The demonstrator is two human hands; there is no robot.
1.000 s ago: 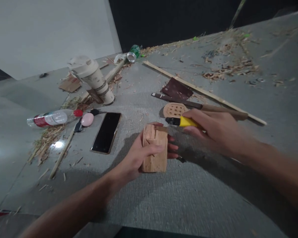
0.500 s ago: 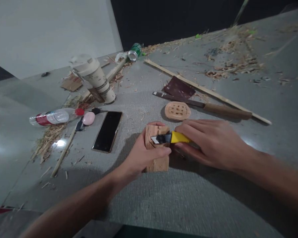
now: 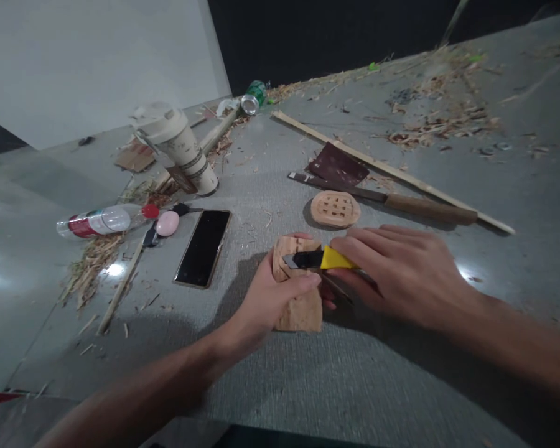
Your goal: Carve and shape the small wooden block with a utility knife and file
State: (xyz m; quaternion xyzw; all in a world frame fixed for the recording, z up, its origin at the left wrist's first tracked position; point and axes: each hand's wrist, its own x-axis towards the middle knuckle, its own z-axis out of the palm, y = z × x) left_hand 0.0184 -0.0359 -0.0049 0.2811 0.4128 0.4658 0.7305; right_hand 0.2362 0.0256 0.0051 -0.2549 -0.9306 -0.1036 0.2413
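Observation:
My left hand [image 3: 273, 295] is wrapped round a pale wooden block [image 3: 303, 311] that stands upright on the grey mat [image 3: 354, 379]. My right hand [image 3: 401, 274] grips a yellow utility knife [image 3: 324, 258], whose black tip and blade lie across the upper face of the block. A small round carved wooden disc [image 3: 335, 208] lies just behind the block. Beyond the disc are a dark sheet of sandpaper [image 3: 338, 165] and a long blade with a wooden handle [image 3: 401, 202].
A black phone [image 3: 203, 247] lies left of the block, beside a pink oval object [image 3: 167, 223] and a plastic bottle [image 3: 102, 219] on its side. A tipped paper cup [image 3: 180, 146], a green can [image 3: 253, 98], a long bamboo strip [image 3: 392, 171] and scattered shavings lie farther back.
My right hand brought the yellow knife down and left from beside the disc onto the top of the block. My left hand kept its hold on the block.

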